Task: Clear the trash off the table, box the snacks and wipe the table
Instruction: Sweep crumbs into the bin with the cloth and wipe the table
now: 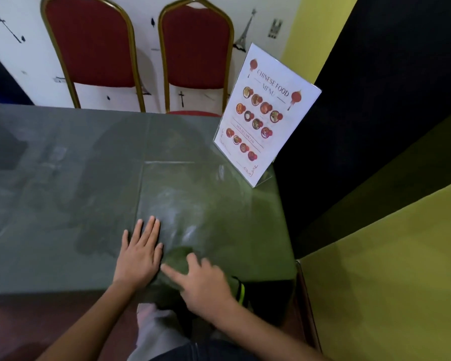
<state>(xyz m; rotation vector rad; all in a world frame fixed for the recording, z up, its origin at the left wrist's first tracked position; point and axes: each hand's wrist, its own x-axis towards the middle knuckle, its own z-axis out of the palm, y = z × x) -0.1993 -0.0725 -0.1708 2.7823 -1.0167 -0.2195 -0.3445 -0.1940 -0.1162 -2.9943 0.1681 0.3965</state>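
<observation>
Here, the table (76, 178) has a flat grey-green top, dull and streaked with pale smears; the left hand (138, 252) lies flat on it near the front edge, fingers straight and slightly spread. The right hand (203, 282) is blurred, index finger extended, over a dark green cloth-like patch (177, 259) just beside the left hand; whether it grips anything, cannot tell. A glossy clear-acrylic menu stand (266, 113) sits at the far right corner, two red-padded, gold-framed chairs (146, 53) behind.

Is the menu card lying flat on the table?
No, the menu card stands upright in its clear stand at the table's far right corner.
</observation>
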